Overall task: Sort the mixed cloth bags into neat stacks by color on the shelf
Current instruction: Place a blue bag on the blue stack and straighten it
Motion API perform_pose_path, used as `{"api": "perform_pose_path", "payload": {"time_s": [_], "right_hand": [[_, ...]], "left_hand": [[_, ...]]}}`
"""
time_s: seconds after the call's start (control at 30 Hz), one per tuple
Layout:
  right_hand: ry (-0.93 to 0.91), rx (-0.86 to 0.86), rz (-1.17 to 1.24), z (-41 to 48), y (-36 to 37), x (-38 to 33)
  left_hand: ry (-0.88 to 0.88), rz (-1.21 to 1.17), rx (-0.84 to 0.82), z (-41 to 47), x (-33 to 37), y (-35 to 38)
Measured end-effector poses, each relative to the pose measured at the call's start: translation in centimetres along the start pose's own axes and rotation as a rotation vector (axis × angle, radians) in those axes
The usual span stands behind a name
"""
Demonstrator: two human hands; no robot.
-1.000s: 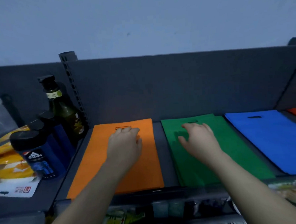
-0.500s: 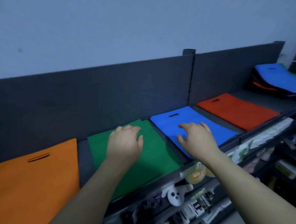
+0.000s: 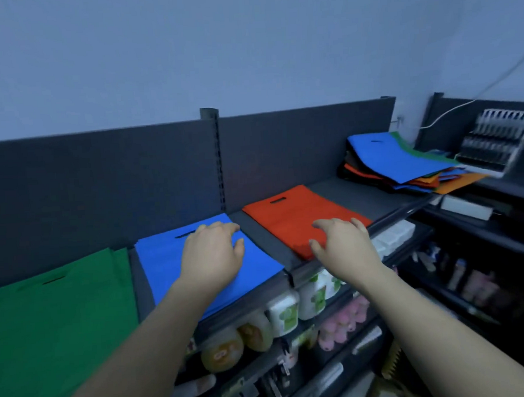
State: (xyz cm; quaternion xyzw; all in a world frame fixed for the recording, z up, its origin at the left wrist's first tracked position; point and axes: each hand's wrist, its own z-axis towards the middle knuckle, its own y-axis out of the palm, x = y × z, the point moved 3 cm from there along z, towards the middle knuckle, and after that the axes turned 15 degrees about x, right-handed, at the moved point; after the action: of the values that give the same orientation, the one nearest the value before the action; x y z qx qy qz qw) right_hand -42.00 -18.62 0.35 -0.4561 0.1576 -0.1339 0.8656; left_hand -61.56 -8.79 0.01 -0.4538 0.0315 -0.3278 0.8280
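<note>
On the dark shelf (image 3: 339, 191), the left hand (image 3: 212, 257) hovers loose-fingered over the blue bag stack (image 3: 164, 264), and the right hand (image 3: 343, 245), fingers likewise relaxed, over the red bag stack (image 3: 286, 215).

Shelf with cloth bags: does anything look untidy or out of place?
Yes. The mixed pile at the far right of the shelf is askew: blue, green and orange bags fan out unevenly, corners sticking out.

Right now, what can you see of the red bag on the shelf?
The red bag is a flat rectangle of matte, felt-like cloth with a cut-out slot handle near its far end. It lies flat on the dark grey shelf, between the blue stack and the mixed pile, touching neither. The right hand, fingers spread, lies over its near edge; contact is unclear.
</note>
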Motion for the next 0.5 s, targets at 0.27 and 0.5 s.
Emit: {"api": "perform_pose_path", "payload": {"time_s": [0.27, 0.5], "right_hand": [[0.061, -0.015, -0.006, 4.6, 0.8, 10.4], [0.121, 0.001, -0.039, 10.7, 3.4, 18.5]], "left_hand": [[0.02, -0.059, 0.0, 5.7, 8.7, 6.1], [0.075, -0.065, 0.031, 12.3, 14.3, 12.6]]}}
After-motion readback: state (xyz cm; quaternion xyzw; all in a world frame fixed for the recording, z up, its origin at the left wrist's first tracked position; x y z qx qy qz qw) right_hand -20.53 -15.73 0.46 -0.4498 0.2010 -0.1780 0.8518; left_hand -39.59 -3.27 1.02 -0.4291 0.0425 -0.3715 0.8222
